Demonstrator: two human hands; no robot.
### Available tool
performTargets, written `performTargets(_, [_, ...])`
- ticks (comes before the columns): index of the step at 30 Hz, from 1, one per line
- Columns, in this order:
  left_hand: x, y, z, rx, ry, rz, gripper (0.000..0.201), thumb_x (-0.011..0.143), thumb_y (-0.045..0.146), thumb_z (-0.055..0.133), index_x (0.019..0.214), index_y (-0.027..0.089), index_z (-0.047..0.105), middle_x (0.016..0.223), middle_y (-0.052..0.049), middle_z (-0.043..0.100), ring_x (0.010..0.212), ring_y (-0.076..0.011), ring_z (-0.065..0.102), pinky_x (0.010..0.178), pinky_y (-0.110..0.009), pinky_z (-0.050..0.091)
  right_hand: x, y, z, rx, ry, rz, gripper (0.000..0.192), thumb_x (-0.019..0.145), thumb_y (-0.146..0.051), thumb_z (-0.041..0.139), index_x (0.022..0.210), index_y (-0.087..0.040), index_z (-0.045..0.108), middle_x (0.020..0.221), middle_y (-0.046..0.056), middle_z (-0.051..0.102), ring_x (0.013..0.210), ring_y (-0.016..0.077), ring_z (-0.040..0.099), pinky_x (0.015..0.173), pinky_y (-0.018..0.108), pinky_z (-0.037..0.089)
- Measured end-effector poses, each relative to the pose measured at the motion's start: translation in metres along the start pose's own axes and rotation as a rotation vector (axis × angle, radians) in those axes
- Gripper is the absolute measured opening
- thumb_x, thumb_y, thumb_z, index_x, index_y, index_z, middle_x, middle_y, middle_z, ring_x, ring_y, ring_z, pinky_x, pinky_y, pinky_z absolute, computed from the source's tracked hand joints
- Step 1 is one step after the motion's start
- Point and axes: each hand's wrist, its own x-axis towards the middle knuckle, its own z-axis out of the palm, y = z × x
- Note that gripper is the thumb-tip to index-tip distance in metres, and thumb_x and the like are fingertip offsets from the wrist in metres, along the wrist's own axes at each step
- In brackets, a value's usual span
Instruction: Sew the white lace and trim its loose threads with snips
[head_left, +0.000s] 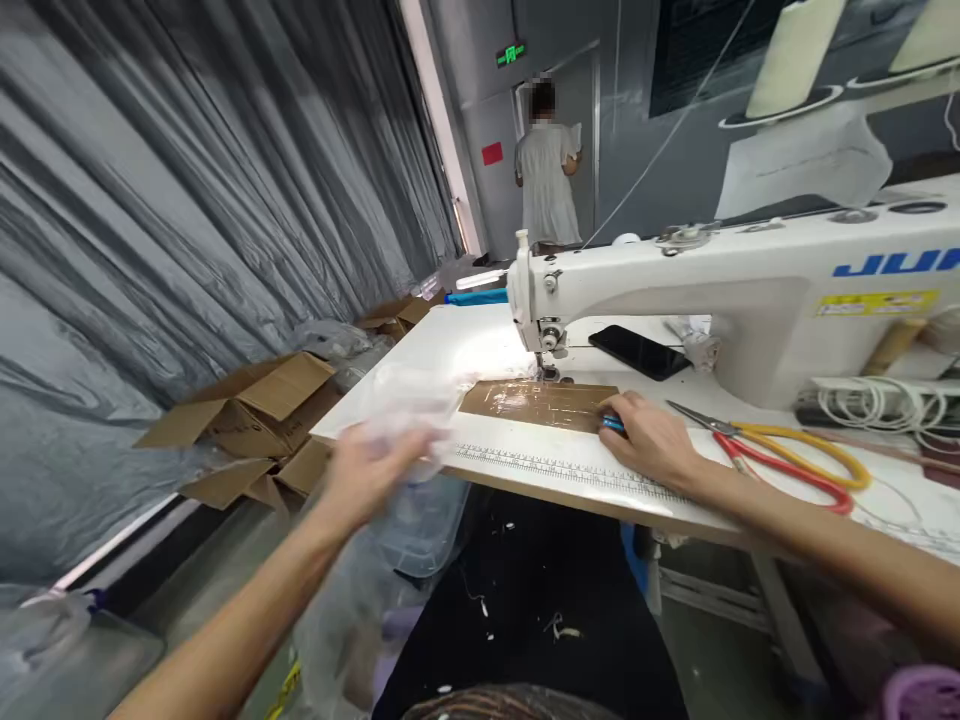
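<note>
1. Material, sheer and whitish [412,408], blurs left of centre in the head view, grasped in our left hand [375,468].
2. Right of centre, our right hand [651,437] grips a small blue object [613,424] at the right end of a flat, brown, shiny panel [517,402].
3. That panel lies mid-frame, near the white sewing machine's needle area [541,366].
4. We'd do well to hold the material smooth and untwisted, fingertips clear of the needle area, the blue object's tip away from the cloth.

Left hand [369,468] and clear plastic [411,412] are blurred; grip can't be made out. Blue tool [613,424] is mostly covered by right hand [651,438]. Sewing machine [780,270] is cut by the right edge, lettering [892,263] truncated. Ruler numerals [555,468] can't be read.
</note>
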Motion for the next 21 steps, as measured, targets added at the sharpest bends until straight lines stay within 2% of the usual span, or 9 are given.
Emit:
performTargets(2, [0.038, 0.016, 0.043, -0.075, -0.176, -0.004, 0.038, 0.084, 0.052, 0.054, 0.074, 0.020, 0.072, 0.087, -0.004, 0.075, 0.079, -0.0228, 0.068, 0.074, -0.035, 0.055, -0.001, 0.006, 0.006, 0.013, 0.093, 0.096, 0.034, 0.084, -0.034, 0.053, 0.113, -0.016, 0.059, 0.103, 0.013, 0.061, 0.081, 0.0253, 0.060, 0.062, 0.032, 0.043])
performTargets(3, [0.057, 0.018, 0.062, -0.089, -0.287, 0.001, 0.037, 0.083, 0.051, 0.056, 0.077, 0.018, 0.072, 0.086, -0.005, 0.075, 0.081, -0.0230, 0.068, 0.075, -0.035, 0.055, 0.000, 0.007, 0.009, 0.025, 0.125, 0.113, 0.041, 0.083, -0.037, 0.055, 0.117, -0.014, 0.057, 0.103, 0.014, 0.059, 0.084, 0.0270, 0.059, 0.064, 0.033, 0.044])
performTargets(6, [0.105, 0.009, 0.094, 0.084, -0.405, 0.176, 0.040, 0.081, 0.053, 0.059, 0.096, 0.018, 0.071, 0.103, -0.007, 0.072, 0.096, -0.0255, 0.066, 0.084, -0.037, 0.053, 0.004, 0.002, 0.015, 0.025, 0.195, 0.090, 0.052, 0.083, -0.035, 0.055, 0.126, -0.007, 0.050, 0.106, 0.019, 0.055, 0.093, 0.0322, 0.055, 0.074, 0.041, 0.046])
performTargets(8, [0.129, -0.005, 0.099, 0.274, -0.415, 0.327, 0.044, 0.081, 0.054, 0.059, 0.104, 0.018, 0.069, 0.120, -0.011, 0.066, 0.110, -0.0290, 0.061, 0.094, -0.042, 0.048, 0.004, 0.000, 0.017, -0.008, 0.239, 0.068, 0.051, 0.084, -0.028, 0.052, 0.130, -0.006, 0.047, 0.111, 0.022, 0.054, 0.098, 0.0350, 0.052, 0.079, 0.047, 0.045])
performTargets(10, [0.147, -0.020, 0.100, 0.430, -0.368, 0.462, 0.046, 0.086, 0.052, 0.055, 0.113, 0.017, 0.065, 0.130, -0.015, 0.058, 0.117, -0.0309, 0.056, 0.100, -0.047, 0.043, 0.002, 0.001, 0.017, -0.046, 0.274, 0.055, 0.048, 0.084, -0.018, 0.048, 0.131, -0.007, 0.046, 0.117, 0.023, 0.053, 0.102, 0.0366, 0.050, 0.079, 0.050, 0.044])
performTargets(13, [0.167, -0.043, 0.103, 0.527, -0.368, 0.588, 0.045, 0.093, 0.044, 0.044, 0.128, 0.017, 0.054, 0.139, -0.016, 0.051, 0.125, -0.0294, 0.051, 0.107, -0.050, 0.036, -0.004, 0.004, 0.017, -0.063, 0.302, -0.079, 0.050, 0.081, -0.007, 0.045, 0.130, -0.013, 0.049, 0.122, 0.022, 0.052, 0.107, 0.0362, 0.048, 0.082, 0.051, 0.044])
performTargets(15, [0.177, -0.059, 0.103, 0.540, -0.419, 0.569, 0.048, 0.095, 0.044, 0.040, 0.136, 0.020, 0.046, 0.144, -0.014, 0.047, 0.132, -0.0288, 0.044, 0.111, -0.053, 0.030, -0.002, 0.002, 0.017, -0.022, 0.275, -0.218, 0.051, 0.080, -0.005, 0.045, 0.130, -0.015, 0.049, 0.123, 0.020, 0.052, 0.110, 0.0349, 0.048, 0.084, 0.051, 0.045])
performTargets(17, [0.185, -0.078, 0.101, 0.544, -0.435, 0.484, 0.052, 0.096, 0.047, 0.036, 0.141, 0.021, 0.041, 0.148, -0.013, 0.043, 0.136, -0.0300, 0.039, 0.112, -0.057, 0.027, 0.006, -0.007, 0.018, 0.058, 0.191, -0.294, 0.051, 0.081, -0.006, 0.045, 0.131, -0.014, 0.048, 0.122, 0.020, 0.054, 0.111, 0.0330, 0.050, 0.085, 0.049, 0.047])
performTargets(21, [0.200, -0.111, 0.091, 0.534, -0.388, 0.320, 0.058, 0.096, 0.052, 0.031, 0.144, 0.019, 0.037, 0.151, -0.014, 0.037, 0.141, -0.0329, 0.031, 0.111, -0.063, 0.023, 0.049, -0.044, 0.027, 0.139, 0.002, -0.289, 0.044, 0.087, -0.013, 0.045, 0.131, -0.011, 0.048, 0.123, 0.019, 0.057, 0.111, 0.0305, 0.052, 0.089, 0.048, 0.047])
